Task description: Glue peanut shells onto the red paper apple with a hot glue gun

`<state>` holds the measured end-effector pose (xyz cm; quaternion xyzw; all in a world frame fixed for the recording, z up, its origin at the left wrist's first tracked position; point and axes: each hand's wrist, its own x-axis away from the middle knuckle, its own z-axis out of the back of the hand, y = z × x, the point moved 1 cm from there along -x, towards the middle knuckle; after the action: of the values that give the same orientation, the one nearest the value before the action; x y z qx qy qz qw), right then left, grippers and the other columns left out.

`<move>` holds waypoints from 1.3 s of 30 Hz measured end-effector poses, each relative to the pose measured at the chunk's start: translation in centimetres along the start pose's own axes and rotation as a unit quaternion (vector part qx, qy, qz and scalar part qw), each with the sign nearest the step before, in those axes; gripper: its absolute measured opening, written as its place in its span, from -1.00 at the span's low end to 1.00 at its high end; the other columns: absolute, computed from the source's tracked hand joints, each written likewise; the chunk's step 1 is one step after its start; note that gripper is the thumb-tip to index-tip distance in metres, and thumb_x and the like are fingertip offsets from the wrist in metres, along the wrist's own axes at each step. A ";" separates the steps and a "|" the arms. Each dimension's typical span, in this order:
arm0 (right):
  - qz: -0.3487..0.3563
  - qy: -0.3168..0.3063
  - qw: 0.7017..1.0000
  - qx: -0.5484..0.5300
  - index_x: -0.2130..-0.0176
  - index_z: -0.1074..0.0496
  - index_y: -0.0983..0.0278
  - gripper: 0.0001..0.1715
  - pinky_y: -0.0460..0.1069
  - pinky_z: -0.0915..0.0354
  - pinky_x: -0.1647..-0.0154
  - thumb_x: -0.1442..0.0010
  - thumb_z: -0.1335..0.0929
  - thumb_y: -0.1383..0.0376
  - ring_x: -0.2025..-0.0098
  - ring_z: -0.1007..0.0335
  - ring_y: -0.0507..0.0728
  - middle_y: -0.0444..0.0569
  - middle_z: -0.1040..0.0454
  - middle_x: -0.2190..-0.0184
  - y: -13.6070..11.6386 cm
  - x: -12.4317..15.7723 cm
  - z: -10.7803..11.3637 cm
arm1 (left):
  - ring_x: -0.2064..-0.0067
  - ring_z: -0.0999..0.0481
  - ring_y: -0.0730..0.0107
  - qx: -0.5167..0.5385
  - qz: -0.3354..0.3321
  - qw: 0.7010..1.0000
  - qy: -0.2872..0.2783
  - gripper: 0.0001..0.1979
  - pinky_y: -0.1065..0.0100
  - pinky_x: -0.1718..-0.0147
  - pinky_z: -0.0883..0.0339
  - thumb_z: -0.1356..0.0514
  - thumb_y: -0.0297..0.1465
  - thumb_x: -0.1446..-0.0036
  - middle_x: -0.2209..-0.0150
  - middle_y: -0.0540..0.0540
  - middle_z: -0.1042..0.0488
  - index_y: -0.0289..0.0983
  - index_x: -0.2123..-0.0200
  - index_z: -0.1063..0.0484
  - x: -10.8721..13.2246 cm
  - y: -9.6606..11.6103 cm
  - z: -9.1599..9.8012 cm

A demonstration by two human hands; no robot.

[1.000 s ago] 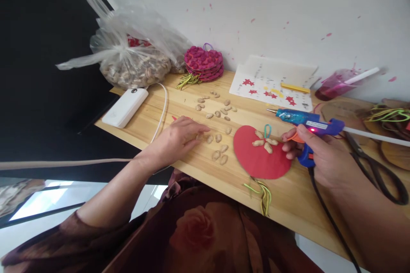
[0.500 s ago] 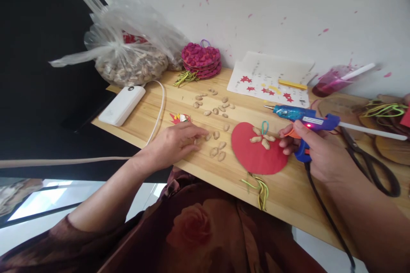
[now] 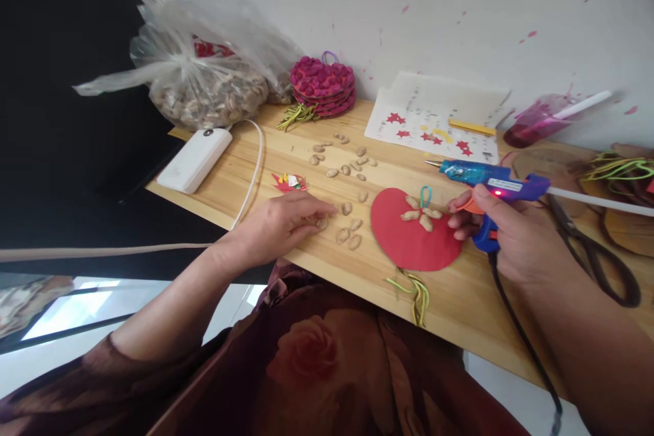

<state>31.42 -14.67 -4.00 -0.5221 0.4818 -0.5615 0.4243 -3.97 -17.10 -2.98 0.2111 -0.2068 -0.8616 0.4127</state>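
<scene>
My left hand (image 3: 278,221) rests low over the table with its fingers stretched forward and the thumb apart. One peanut (image 3: 321,223) lies by the thumb tip, under the fingers; no firm grip on it shows. Several loose peanuts (image 3: 354,241) are spread just right of these fingertips. In my right hand (image 3: 503,231) is a blue glue gun (image 3: 470,174) with a lit red light, its nozzle pointing left and fingers around the orange trigger. Below the nozzle lies a red heart-shaped card (image 3: 413,245). Several peanuts (image 3: 425,221) form a fan on it, beneath a teal loop (image 3: 426,196).
A white power bank (image 3: 194,160) and a bag of peanuts (image 3: 209,92) stand at left. Pink decorated pieces (image 3: 323,88), a paper sheet (image 3: 409,109) and a cup of pink liquid (image 3: 531,126) line the wall. Black scissors (image 3: 597,259) lie right; a tassel (image 3: 419,296) hangs near the front edge.
My left hand has shifted slightly right over the peanuts, and a peanut now shows by its thumb. The right hand holds the glue gun much as before. The view has tilted slightly.
</scene>
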 end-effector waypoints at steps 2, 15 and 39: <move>0.001 0.000 1.000 -0.001 0.44 -0.59 0.25 -0.55 -0.14 -0.44 0.63 0.05 -0.59 -0.07 0.55 -0.50 0.05 -0.06 -0.55 0.49 -0.1 0.1 -0.1 | 0.06 -0.62 0.31 0.007 -0.006 1.000 -0.010 -0.67 0.30 0.01 -0.50 -0.20 -0.46 -0.31 0.01 -0.12 -0.61 -0.22 -0.12 -0.50 -0.1 0.4 -0.1; -0.007 0.006 1.000 -0.001 0.44 -0.59 0.26 -0.54 -0.14 -0.44 0.63 0.06 -0.59 -0.07 0.56 -0.49 0.04 -0.06 -0.55 0.48 0.0 0.0 0.0 | -0.06 -0.57 0.31 -0.017 -0.010 1.000 -0.020 -0.61 0.26 -0.12 -0.43 -0.11 -0.56 -0.29 -0.04 -0.09 -0.60 -0.20 -0.14 -0.48 0.1 0.6 1.4; -0.008 -0.006 1.000 0.002 0.46 -0.58 0.26 -0.52 -0.14 -0.43 0.61 0.08 -0.59 -0.09 0.55 -0.49 0.05 -0.05 -0.55 0.53 -0.5 0.1 -0.3 | 0.08 -0.60 0.27 -0.019 -0.042 0.999 0.008 -0.80 0.18 -0.02 -0.47 -0.18 -0.45 -0.32 0.15 -0.13 -0.63 -0.24 0.07 -0.58 -0.9 0.4 0.5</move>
<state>31.11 -14.70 -3.52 -0.5287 0.4741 -0.5625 0.4234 -3.44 -16.49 -2.22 0.2184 -0.1778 -0.8803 0.3818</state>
